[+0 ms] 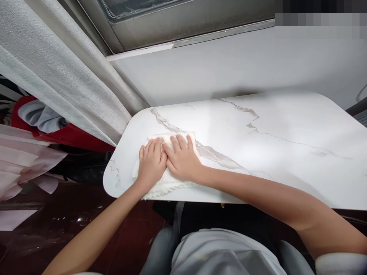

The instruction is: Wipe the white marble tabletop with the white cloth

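Note:
A white cloth [169, 183] lies spread on the left part of a white marble-patterned table [281, 126]. My left hand [151, 160] rests flat on the cloth's left half, its fingers stretched forward. Beside it, my right hand [182, 156] presses flat on the cloth with fingers spread. The two hands touch at the thumbs. Part of the cloth is hidden under them, and its scalloped near edge reaches the table's front edge.
A grey curtain [71, 65] hangs at the table's left end. Behind the table stand a white wall [229, 68] and a window frame [183, 23]. A red bag [69, 133] with grey cloth and pale pink fabric [25, 156] are at the left, above a dark red floor [129, 233].

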